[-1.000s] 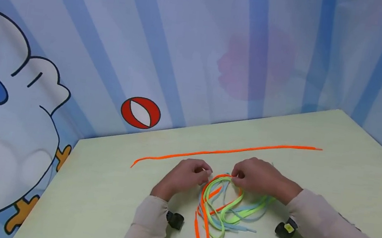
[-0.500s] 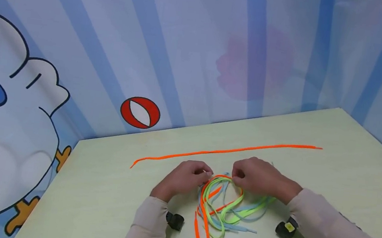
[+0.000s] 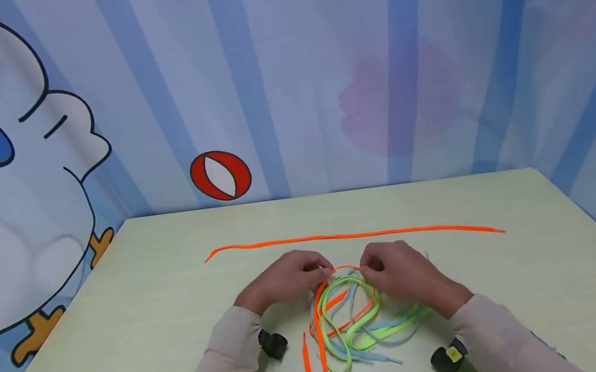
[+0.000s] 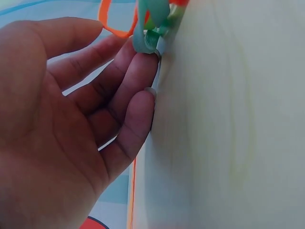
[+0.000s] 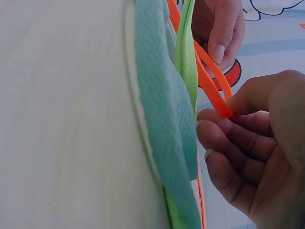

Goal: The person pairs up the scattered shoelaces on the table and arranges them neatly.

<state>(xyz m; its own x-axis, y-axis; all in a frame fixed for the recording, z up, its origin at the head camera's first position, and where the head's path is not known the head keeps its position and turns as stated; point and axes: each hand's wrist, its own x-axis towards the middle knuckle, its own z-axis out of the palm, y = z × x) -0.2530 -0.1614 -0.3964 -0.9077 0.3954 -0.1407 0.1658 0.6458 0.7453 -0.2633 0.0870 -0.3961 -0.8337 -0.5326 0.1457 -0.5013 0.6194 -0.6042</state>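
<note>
A tangle of flat shoelaces lies on the table in the head view: an orange shoelace [image 3: 320,340], a lime-green shoelace [image 3: 349,356] and a light-blue shoelace [image 3: 378,357]. At the tangle's far left edge, my left hand [image 3: 291,278] pinches the orange shoelace between thumb and forefinger; its other fingers touch the light-blue lace [image 4: 143,38] in the left wrist view. My right hand [image 3: 405,275] pinches a bend of the same orange lace [image 5: 217,95], seen in the right wrist view. A thin orange stretch runs between both hands, above the green loops.
A second orange shoelace [image 3: 342,236] lies stretched out nearly straight across the table [image 3: 159,293], beyond the hands. A printed curtain [image 3: 312,75] borders the table's far edge. Small black wrist cameras [image 3: 272,345] sit below the sleeves.
My right hand has risen slightly, and the orange stretch between the hands has come up away from the green loop. The left hand stays nearly where it was.
</note>
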